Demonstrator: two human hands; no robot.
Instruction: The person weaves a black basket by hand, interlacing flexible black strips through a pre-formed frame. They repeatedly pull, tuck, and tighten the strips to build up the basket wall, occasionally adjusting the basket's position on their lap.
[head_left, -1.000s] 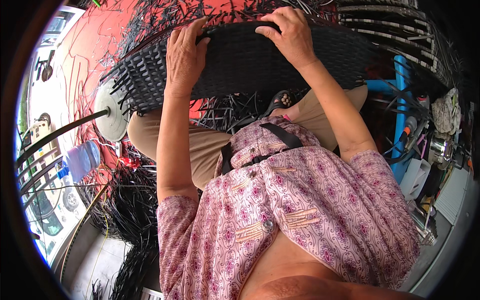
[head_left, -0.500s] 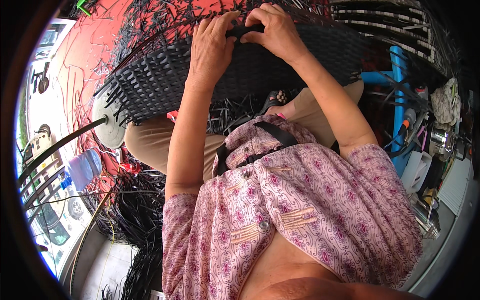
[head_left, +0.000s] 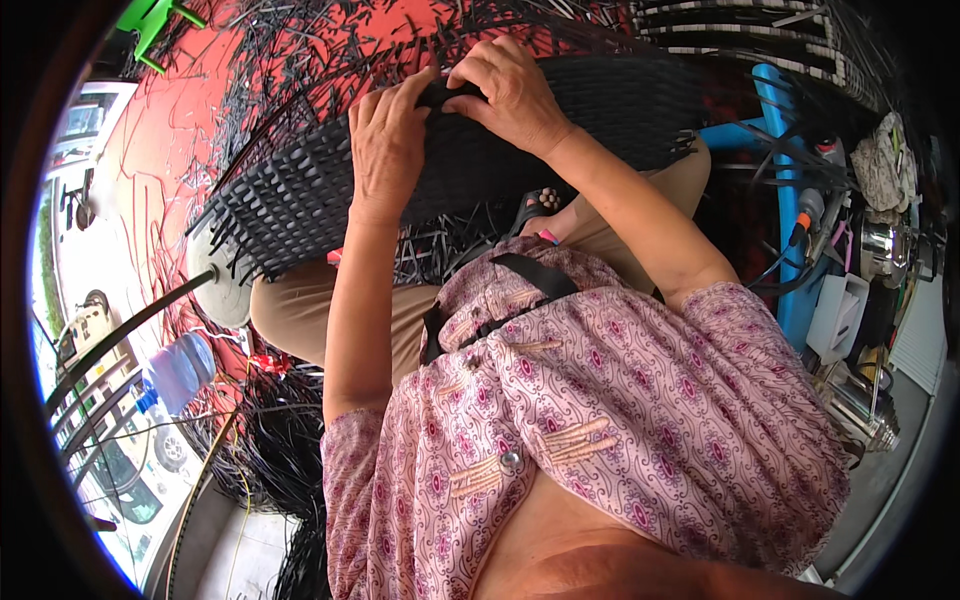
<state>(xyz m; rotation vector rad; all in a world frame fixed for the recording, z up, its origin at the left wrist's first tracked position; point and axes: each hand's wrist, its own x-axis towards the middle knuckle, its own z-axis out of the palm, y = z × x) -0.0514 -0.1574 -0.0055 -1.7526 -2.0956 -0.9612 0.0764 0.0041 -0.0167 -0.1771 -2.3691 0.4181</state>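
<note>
Left hand (head_left: 388, 145) and right hand (head_left: 510, 97) draw closer, seemingly pinching black woven panel (head_left: 470, 158) at far edge, narrowing work area.

No txt legible here (labels, nos. incl.).

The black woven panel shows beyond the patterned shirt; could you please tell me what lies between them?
Between the black woven panel and the patterned shirt, the head view shows loose black strips, a sandalled foot and tan trousers.
</note>
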